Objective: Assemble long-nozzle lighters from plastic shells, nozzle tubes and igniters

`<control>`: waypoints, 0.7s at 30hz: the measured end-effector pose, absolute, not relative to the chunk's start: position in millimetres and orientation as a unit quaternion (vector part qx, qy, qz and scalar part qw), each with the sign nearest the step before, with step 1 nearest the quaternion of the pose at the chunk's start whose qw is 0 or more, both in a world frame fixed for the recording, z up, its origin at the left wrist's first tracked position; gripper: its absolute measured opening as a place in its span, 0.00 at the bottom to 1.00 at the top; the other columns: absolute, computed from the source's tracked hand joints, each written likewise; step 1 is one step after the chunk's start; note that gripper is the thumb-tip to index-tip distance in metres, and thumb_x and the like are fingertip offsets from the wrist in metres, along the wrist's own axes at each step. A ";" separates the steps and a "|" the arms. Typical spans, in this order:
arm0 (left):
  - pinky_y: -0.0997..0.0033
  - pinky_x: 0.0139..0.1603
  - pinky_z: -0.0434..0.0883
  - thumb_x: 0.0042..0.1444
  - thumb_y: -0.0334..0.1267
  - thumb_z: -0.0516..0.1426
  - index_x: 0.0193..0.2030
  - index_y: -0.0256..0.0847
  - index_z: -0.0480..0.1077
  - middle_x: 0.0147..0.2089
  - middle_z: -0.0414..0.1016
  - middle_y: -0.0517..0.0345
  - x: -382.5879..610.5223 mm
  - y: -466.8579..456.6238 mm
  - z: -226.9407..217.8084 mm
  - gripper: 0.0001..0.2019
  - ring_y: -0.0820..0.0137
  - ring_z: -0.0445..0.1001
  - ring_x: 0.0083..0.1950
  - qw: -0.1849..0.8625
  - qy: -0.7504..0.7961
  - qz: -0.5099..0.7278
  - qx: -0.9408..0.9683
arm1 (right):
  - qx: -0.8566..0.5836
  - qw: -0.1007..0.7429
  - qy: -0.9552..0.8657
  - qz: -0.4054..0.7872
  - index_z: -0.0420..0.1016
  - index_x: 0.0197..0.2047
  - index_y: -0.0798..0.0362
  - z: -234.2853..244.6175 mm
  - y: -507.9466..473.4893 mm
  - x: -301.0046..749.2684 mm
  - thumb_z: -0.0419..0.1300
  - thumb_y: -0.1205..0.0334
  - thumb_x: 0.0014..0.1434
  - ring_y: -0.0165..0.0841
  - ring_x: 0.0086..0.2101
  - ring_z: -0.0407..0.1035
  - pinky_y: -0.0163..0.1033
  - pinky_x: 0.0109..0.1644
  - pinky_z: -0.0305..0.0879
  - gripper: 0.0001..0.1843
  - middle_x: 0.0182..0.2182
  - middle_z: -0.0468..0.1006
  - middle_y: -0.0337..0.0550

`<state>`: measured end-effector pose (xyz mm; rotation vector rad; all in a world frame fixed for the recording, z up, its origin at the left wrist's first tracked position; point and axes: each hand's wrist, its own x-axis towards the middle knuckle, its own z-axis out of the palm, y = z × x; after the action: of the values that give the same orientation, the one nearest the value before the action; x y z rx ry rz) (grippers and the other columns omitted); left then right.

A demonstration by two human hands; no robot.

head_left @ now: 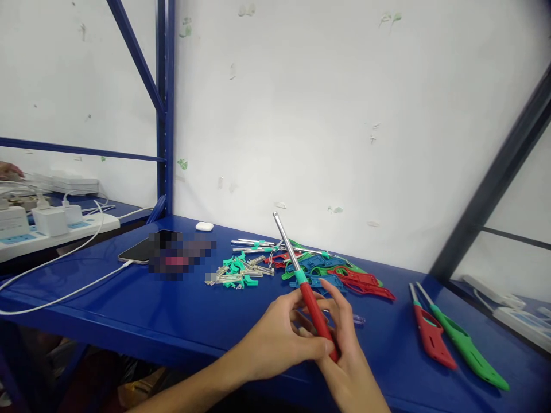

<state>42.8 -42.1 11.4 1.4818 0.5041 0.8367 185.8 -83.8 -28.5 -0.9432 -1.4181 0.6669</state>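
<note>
Both hands are wrapped around a red long-necked gas lighter [315, 310] with a green collar and a silver tube, tilted up to the left. My left hand [278, 332] grips it from the left, thumb pressed on its lower body. My right hand [346, 338] holds it from the right, with the index finger raised beside the red handle. Behind them lie red, blue and green lighter shells [361, 281], silver tubes with green collars [252, 245] and a heap of small green and clear parts [236, 272]. A clear purplish piece [359, 319] is partly hidden by my right hand.
A red lighter [434, 338] and a green lighter [469, 344] lie at the right of the blue table [181, 321]. At the left are a phone [140, 251] on a white cable, a white earbud case [204, 226] and a power strip [99, 225]. A blue metal post [166, 115] stands behind.
</note>
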 end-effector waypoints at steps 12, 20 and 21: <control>0.66 0.44 0.72 0.44 0.32 0.71 0.51 0.40 0.73 0.41 0.78 0.55 42.6 -40.8 11.8 0.26 0.61 0.77 0.45 0.654 0.220 0.359 0.629 | -0.404 0.605 -0.619 0.297 0.54 0.73 0.39 -28.5 -85.2 190.7 0.63 0.47 0.66 0.47 0.63 0.69 0.48 0.56 0.77 0.37 0.50 0.75 0.46; 0.68 0.43 0.70 0.38 0.35 0.76 0.46 0.37 0.73 0.38 0.75 0.58 43.0 -36.3 8.6 0.27 0.63 0.76 0.43 0.681 0.194 0.359 0.608 | -0.386 0.620 -0.609 0.309 0.58 0.69 0.38 -28.3 -79.5 187.4 0.65 0.48 0.64 0.45 0.59 0.72 0.46 0.55 0.78 0.34 0.42 0.74 0.41; 0.68 0.43 0.70 0.39 0.35 0.76 0.46 0.38 0.73 0.38 0.75 0.57 43.2 -36.0 8.1 0.27 0.63 0.75 0.43 0.678 0.195 0.357 0.613 | -0.376 0.623 -0.612 0.310 0.55 0.70 0.38 -28.4 -78.7 187.3 0.64 0.47 0.65 0.46 0.61 0.71 0.47 0.56 0.77 0.36 0.42 0.73 0.41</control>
<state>43.2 -36.0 8.1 1.3766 0.4389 0.8023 187.3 -78.7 -28.4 -0.8639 -1.4052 0.7120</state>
